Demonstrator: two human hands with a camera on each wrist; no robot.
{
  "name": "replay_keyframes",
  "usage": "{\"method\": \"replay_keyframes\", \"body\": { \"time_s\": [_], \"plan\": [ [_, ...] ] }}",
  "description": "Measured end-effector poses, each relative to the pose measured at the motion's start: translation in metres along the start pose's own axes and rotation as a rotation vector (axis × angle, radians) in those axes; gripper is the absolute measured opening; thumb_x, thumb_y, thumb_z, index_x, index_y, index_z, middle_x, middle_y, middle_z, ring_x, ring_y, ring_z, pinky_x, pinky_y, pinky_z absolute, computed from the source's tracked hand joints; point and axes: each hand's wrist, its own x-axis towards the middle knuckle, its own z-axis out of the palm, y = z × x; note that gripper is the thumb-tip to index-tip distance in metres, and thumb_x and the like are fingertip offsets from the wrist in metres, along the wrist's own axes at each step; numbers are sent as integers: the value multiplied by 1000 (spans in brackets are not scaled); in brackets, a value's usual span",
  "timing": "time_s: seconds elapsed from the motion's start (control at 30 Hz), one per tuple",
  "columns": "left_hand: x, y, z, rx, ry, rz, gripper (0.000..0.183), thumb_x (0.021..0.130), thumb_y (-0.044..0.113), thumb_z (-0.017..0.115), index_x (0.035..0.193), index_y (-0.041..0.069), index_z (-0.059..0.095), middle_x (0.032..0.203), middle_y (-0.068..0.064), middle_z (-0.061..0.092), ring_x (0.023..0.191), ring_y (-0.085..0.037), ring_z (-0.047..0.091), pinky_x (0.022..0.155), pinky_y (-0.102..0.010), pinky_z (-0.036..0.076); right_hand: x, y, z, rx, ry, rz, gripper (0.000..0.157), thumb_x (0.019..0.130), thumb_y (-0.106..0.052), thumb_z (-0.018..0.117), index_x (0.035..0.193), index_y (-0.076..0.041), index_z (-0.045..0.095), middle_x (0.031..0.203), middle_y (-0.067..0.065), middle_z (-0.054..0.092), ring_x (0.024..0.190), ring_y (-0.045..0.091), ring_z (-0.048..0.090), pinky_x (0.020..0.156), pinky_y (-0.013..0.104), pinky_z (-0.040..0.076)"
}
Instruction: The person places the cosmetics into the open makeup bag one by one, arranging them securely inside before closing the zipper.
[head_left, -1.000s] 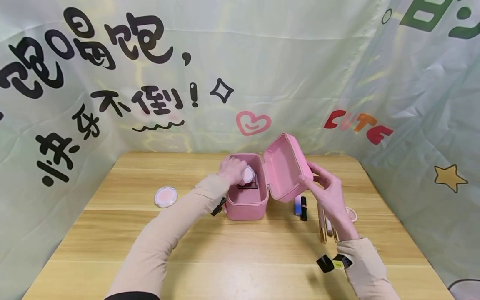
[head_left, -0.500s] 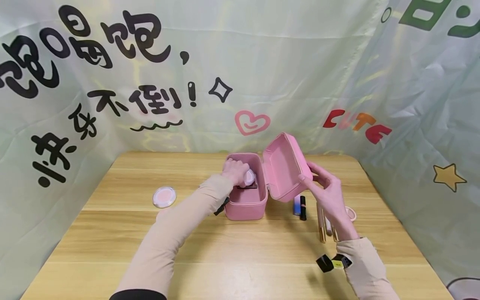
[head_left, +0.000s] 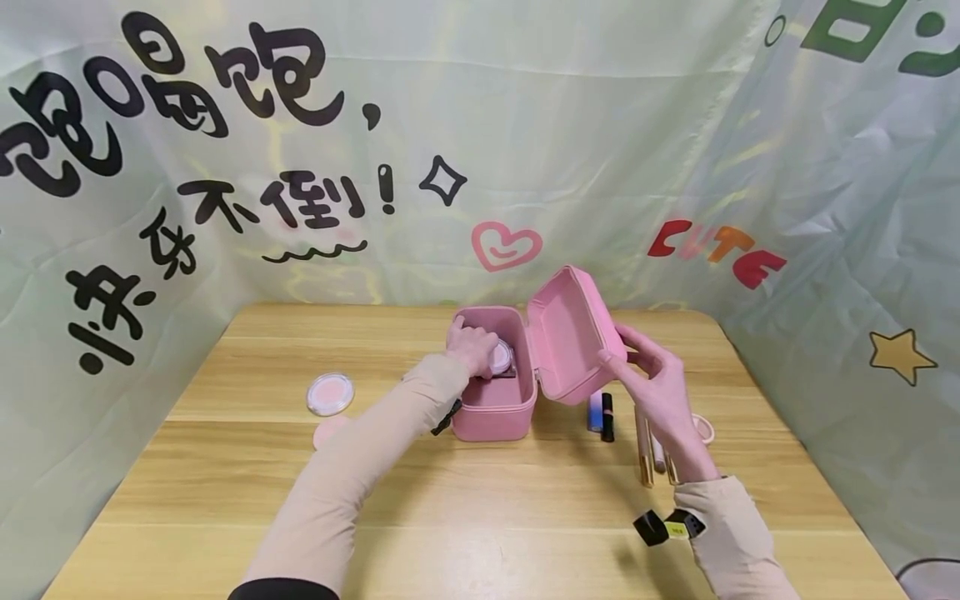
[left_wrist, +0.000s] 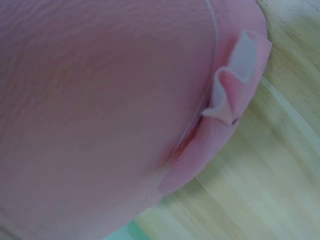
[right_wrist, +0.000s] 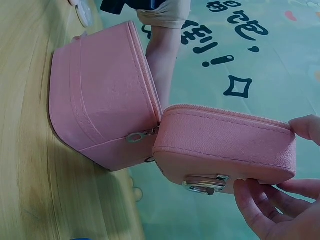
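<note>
A pink zippered cosmetic case (head_left: 495, 423) stands on the table with its lid (head_left: 570, 333) swung out to the right. My left hand (head_left: 471, 348) reaches down inside the case and holds a round pale compact (head_left: 500, 357) at its fingers; the fingertips are hidden. A dark flat item (head_left: 510, 373) lies below the compact. My right hand (head_left: 656, 375) grips the lid's outer edge, thumb on the rim and fingers behind it, as the right wrist view shows. There the zipper pull (right_wrist: 136, 137) hangs by the hinge. The left wrist view looks closely at the case wall (left_wrist: 100, 120).
Left of the case lie a round clear-rimmed compact (head_left: 330, 394) and a pink disc (head_left: 328, 431), partly behind the left sleeve. To the right are a blue item (head_left: 595, 412), a black tube (head_left: 607, 418), several gold-ended tubes (head_left: 645, 458) and a pink ring (head_left: 703, 428).
My left hand has moved slightly right and deeper into the case with the compact. The pink disc has come out from behind the left sleeve. My right hand stays on the lid.
</note>
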Motion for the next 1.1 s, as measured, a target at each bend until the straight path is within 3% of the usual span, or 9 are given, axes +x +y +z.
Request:
{"method": "replay_keyframes", "body": {
  "time_s": [0.3,0.67,1.1],
  "plan": [
    [4,4,6,50,7,18,43,80,32,82,120,21,71,125,-3,72,119,-26,66,126,-46,19,0,0,0,6,0,-1,50,94,-15,70,141,-3,57,120,-19,62,100,-2,64,77,12,53],
    [0,6,6,93,32,36,47,83,33,80,125,13,67,124,-4,72,117,-26,67,124,-46,22,0,-1,1,-9,1,1,50,95,-16,69,142,-4,57,120,-18,62,99,-2,64,76,12,53],
    [0,7,8,119,67,46,38,85,28,77,119,14,70,120,-3,73,115,-24,68,122,-47,25,0,-2,0,-3,-3,6,50,95,-16,69,142,-4,56,121,-18,63,99,-2,64,75,12,53]
  ]
}}
